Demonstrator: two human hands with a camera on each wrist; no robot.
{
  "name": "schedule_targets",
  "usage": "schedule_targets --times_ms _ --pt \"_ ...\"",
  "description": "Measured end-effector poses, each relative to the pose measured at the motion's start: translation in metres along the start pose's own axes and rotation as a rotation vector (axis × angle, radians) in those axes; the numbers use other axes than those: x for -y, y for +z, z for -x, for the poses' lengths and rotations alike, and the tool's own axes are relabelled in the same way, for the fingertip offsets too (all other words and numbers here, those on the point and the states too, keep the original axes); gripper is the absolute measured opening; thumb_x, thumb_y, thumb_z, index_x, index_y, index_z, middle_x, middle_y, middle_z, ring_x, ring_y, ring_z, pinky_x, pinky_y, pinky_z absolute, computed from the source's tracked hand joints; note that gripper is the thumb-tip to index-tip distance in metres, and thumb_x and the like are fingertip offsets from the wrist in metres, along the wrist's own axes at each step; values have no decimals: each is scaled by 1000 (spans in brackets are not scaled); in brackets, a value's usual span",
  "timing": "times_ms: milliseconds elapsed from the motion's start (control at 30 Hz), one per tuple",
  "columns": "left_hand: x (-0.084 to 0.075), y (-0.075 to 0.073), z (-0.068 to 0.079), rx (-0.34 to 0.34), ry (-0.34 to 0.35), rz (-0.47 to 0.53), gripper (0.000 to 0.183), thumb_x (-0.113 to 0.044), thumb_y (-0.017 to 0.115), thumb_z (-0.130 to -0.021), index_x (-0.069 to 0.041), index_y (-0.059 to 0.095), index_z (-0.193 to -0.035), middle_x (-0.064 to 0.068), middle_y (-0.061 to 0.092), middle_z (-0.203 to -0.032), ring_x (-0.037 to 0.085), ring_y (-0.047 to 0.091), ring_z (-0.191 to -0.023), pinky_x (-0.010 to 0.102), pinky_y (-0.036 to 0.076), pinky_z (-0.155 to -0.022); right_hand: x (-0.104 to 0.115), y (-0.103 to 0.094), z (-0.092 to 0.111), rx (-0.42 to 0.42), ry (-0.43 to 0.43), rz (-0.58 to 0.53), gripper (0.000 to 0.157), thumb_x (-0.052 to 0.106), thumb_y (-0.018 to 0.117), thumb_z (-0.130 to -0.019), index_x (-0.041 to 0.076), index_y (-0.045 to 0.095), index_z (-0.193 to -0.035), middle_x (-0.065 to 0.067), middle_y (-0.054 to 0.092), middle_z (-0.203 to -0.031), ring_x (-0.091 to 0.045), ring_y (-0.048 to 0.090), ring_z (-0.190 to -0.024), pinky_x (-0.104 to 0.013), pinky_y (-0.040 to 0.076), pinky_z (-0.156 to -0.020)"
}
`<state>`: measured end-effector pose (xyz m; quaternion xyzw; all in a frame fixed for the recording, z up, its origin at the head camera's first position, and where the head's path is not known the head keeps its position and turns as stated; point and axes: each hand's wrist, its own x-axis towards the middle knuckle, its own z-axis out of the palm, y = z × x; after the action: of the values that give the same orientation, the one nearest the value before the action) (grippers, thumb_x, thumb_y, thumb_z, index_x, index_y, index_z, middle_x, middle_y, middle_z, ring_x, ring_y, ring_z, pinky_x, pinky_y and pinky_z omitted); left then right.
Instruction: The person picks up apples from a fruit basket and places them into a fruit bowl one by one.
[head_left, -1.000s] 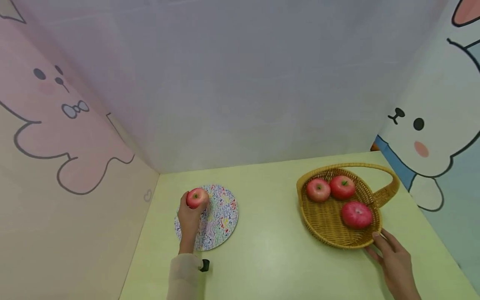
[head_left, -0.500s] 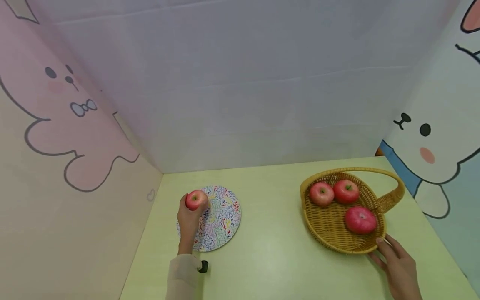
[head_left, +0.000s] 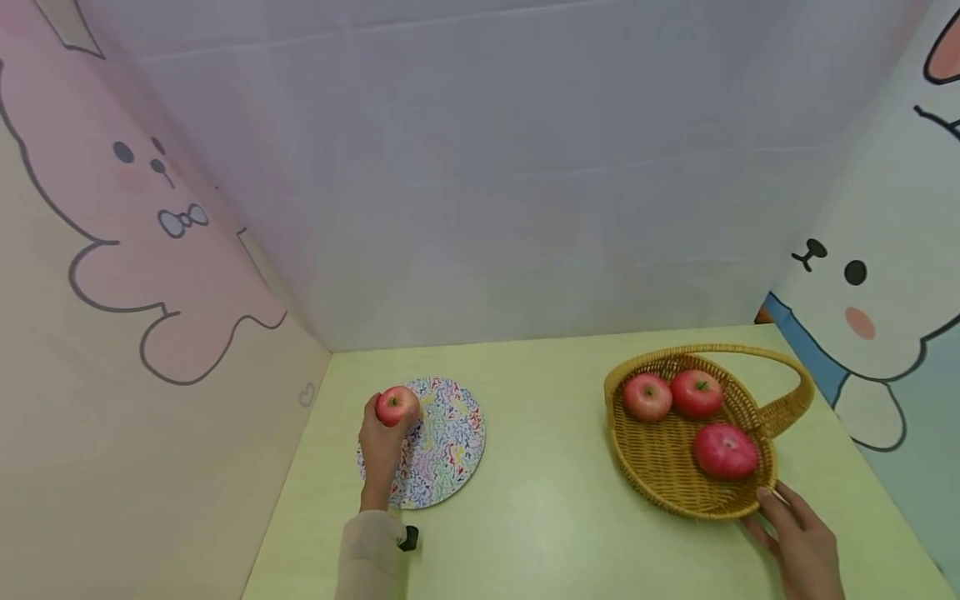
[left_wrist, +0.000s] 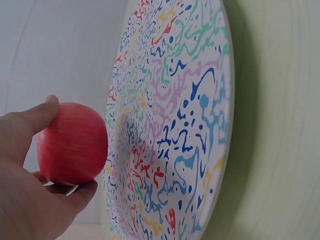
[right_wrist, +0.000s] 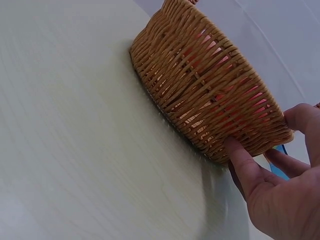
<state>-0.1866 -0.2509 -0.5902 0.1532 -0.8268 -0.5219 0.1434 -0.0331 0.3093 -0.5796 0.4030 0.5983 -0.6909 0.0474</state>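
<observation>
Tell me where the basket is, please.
In the head view, the basket is on the right of the table, with the right hand gripping its near edge.

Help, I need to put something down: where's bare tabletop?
Widest: the pale yellow tabletop between the round, white, squiggled disc and the oval, brown wicker basket; a narrower strip lies behind the disc. Crowded: the disc's left, where the left hand grips a round red apple, and the basket's near right rim, held by the right hand.
</observation>
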Motion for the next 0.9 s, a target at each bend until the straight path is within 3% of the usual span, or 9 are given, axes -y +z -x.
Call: schedule_targets --times_ms 233,367,600,767,900 --pt "4 2 -2 -21 29 -9 79 -20 79 -90 0 40 -156 25 54 -152 44 56 -136 61 46 -114 -1 0 1 -3 -2 7 87 52 57 -102 17 13 -168 -14 14 -174 21 53 -73 -19 62 -82" --pt "3 2 -4 -20 12 -14 81 -24 80 -90 -2 39 -157 23 53 -153 42 56 -137 60 46 -115 0 0 0 1 -4 6 84 51 56 -103 18 14 -168 -14 13 -174 22 52 -73 -19 62 -81" --pt "3 4 -8 -28 9 -28 82 -26 78 -91 0 38 -157 25 52 -153 44 54 -137 61 45 -115 -1 0 -3 -5 9 -85 83 48 63 -100 22 22 -167 6 26 -170 21 58 -81 -16 61 -81" --pt "9 4 -6 -27 -7 -31 81 -26 78 -91 -2 38 -157 23 53 -153 42 55 -137 60 45 -116 -5 -2 -3 -9 19 -76 84 50 63 -99 23 21 -167 3 17 -174 22 57 -79 -15 60 -79" --pt "13 3 -7 -36 -7 -16 80 -25 77 -91 -2 39 -157 22 54 -152 41 56 -136 59 46 -115 -5 -1 -3 -12 16 -98 82 48 64 -99 23 24 -167 3 23 -172 21 57 -80 -15 60 -79"
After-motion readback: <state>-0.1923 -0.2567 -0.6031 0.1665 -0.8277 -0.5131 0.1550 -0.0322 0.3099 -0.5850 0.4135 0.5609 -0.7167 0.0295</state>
